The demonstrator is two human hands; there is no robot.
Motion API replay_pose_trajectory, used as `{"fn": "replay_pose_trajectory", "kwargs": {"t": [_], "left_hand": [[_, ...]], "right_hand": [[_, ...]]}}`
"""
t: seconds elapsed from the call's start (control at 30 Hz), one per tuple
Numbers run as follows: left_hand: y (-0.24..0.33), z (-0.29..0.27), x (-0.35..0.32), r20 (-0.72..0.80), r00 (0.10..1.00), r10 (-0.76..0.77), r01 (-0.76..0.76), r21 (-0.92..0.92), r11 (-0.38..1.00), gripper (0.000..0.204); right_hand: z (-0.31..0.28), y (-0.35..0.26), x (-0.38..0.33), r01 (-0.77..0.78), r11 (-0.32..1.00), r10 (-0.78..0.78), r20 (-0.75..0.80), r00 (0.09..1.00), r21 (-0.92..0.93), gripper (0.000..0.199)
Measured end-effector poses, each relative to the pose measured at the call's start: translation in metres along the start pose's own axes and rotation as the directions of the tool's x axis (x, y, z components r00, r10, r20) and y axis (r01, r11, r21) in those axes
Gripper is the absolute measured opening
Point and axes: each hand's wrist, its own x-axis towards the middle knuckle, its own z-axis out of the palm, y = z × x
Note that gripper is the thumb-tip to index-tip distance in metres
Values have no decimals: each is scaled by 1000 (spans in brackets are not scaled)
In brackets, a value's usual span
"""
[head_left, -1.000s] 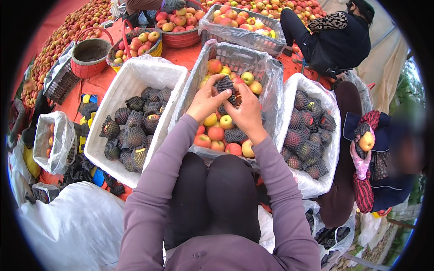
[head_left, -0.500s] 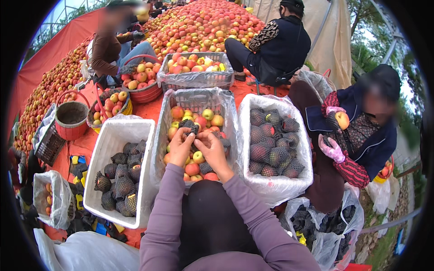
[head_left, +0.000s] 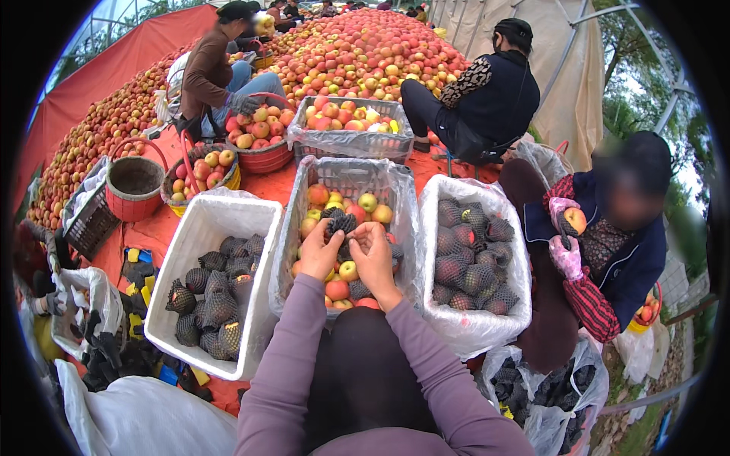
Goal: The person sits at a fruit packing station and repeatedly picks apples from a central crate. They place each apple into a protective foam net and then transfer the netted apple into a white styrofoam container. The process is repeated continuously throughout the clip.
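Both of my hands are raised over a grey plastic crate (head_left: 302, 199) lined with clear film. My left hand (head_left: 321, 252) and my right hand (head_left: 375, 257) are closed, fingertips pinching a black foam net (head_left: 341, 222) between them. Whether an apple sits inside the net is hard to make out. Red and yellow apples (head_left: 340, 289) lie below in the crate, some in black nets. A white foam box (head_left: 161, 323) of netted apples stands left, and another lined white box (head_left: 475, 323) of netted apples stands right.
A co-worker (head_left: 608, 235) in pink gloves sits close at right with an apple. Two others sit ahead before a large apple heap (head_left: 365, 53). Red baskets (head_left: 134, 196) stand left. A bag of black nets (head_left: 544, 387) lies at right, white plastic (head_left: 152, 414) at lower left.
The view has swung slightly left, so the scene sits farther right. My hands still pinch the black net. The right co-worker's hands have come together around the apple. A gloved hand has appeared at far left.
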Motion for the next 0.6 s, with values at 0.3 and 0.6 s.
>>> {"fn": "replay_pose_trajectory", "kwargs": {"t": [0.3,0.6], "left_hand": [[-6,-14,0,136,989,56,-55,-9,998,52],[43,-9,-10,-237,870,433,-315,409,856,23]], "right_hand": [[4,-20,1,60,987,-59,6,998,-150,11],[-1,-30,8,414,486,-204,361,910,-769,22]]}}
